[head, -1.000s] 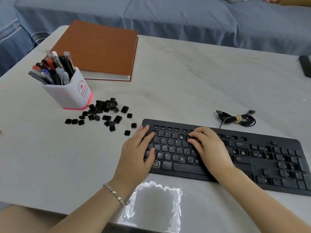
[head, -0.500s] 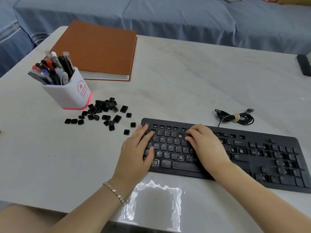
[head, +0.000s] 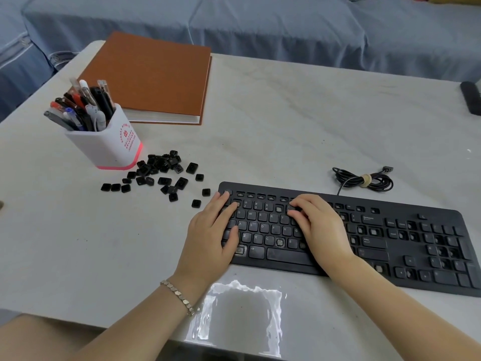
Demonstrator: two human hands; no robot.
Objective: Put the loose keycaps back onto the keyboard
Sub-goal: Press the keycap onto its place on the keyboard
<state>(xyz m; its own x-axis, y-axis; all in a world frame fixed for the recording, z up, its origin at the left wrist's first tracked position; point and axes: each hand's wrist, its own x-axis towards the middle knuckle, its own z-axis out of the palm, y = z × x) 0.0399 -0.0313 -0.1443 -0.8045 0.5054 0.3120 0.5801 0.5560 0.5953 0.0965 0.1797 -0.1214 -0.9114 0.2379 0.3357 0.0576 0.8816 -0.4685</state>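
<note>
A black keyboard [head: 390, 246] lies across the near right of the table, with several bare key sockets showing, mostly on its right half. My left hand [head: 210, 230] rests flat on the keyboard's left end, fingers straight over the top rows. My right hand [head: 317, 225] lies on the middle of the keyboard, its fingertips pressing down on the number row; what is under them is hidden. A pile of loose black keycaps [head: 161, 170] is scattered on the table left of the keyboard.
A white pen holder [head: 106, 147] full of pens stands just left of the keycaps. A brown book [head: 153, 76] lies behind it. The keyboard's coiled cable [head: 364, 181] sits behind the keyboard. A dark object [head: 471, 97] lies at the right edge.
My right hand has slid a little up and to the left over the number row. The left hand stays on the keyboard's left end. The view has shifted slightly.
</note>
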